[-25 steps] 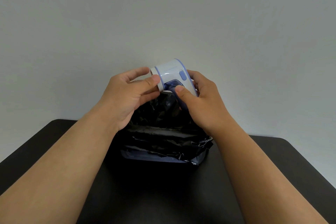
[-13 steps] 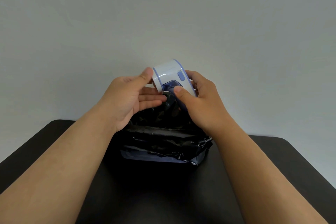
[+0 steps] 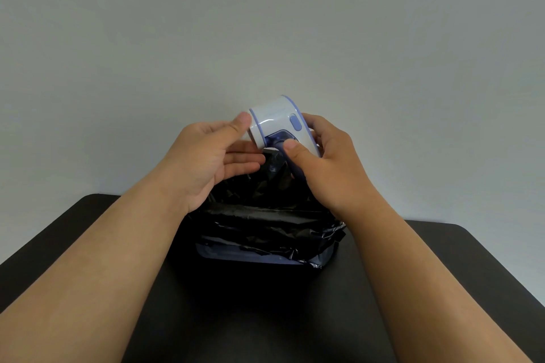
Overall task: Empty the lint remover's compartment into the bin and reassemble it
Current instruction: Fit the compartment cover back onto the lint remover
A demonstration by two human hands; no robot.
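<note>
A white and blue lint remover [image 3: 275,121] is held above the bin [image 3: 265,255], which is lined with a black plastic bag. My right hand [image 3: 327,165] grips its body, thumb on the translucent blue compartment [image 3: 277,138]. My left hand [image 3: 212,162] is at the device's left end, thumb tip touching the round head, the other fingers spread and loose below it. The head's face is hidden from me.
The bin stands on a dark table [image 3: 88,230] whose rounded far corners show left and right. A plain grey wall [image 3: 265,23] fills the background behind the table.
My left hand has loosened from its pinch on the head; the thumb moved up to the head's top edge and the fingers spread out. The right hand and device stayed nearly still.
</note>
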